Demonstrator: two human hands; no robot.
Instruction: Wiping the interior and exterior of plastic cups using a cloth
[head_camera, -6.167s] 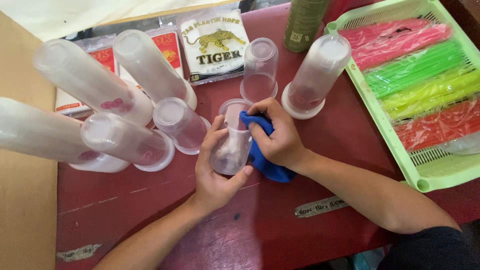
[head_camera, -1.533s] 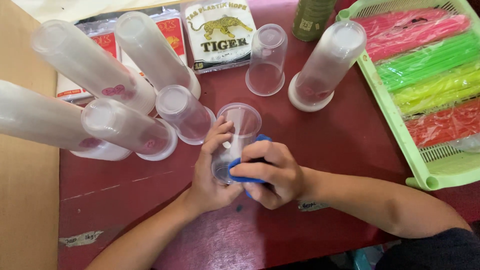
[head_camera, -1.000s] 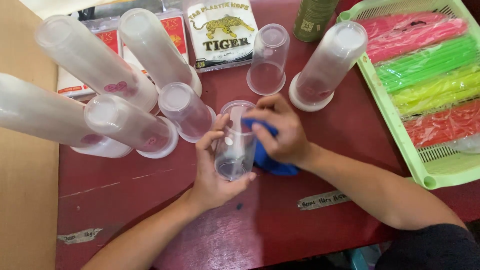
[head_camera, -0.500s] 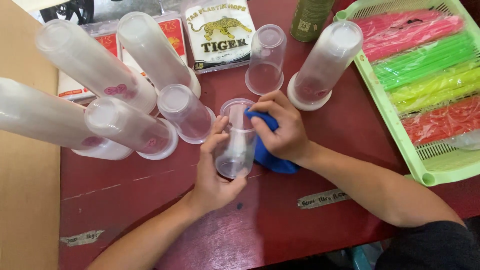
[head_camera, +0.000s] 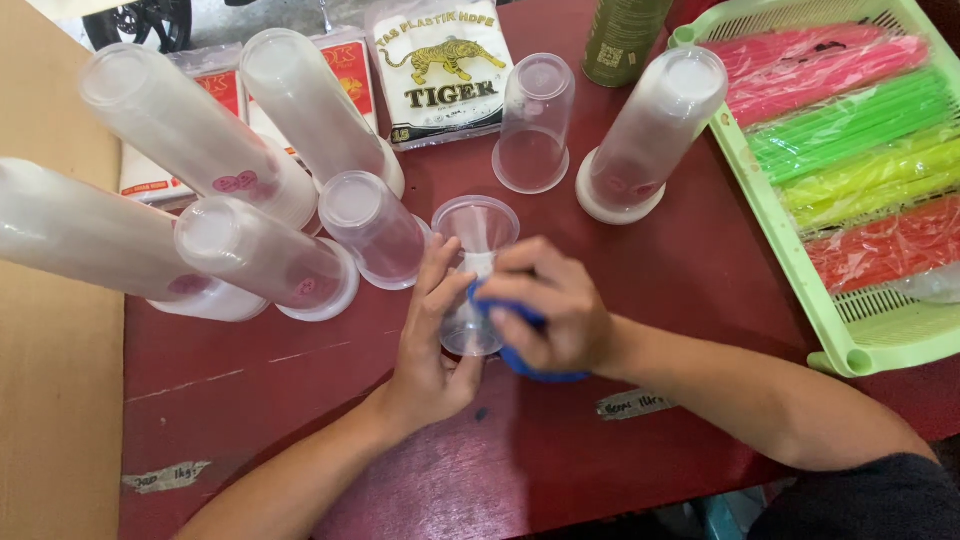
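While sitting on the red table, clear plastic cup standing upright, L hand fingers wrapping it, R hand gripping blue cloth vs its side.

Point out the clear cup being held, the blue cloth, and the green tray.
clear plastic cup (head_camera: 478, 225), head view, on its open rim above the hands.
blue cloth (head_camera: 530, 365), head view, on the fold showing under the right hand.
green tray (head_camera: 800, 290), head view, on its near-left rim.
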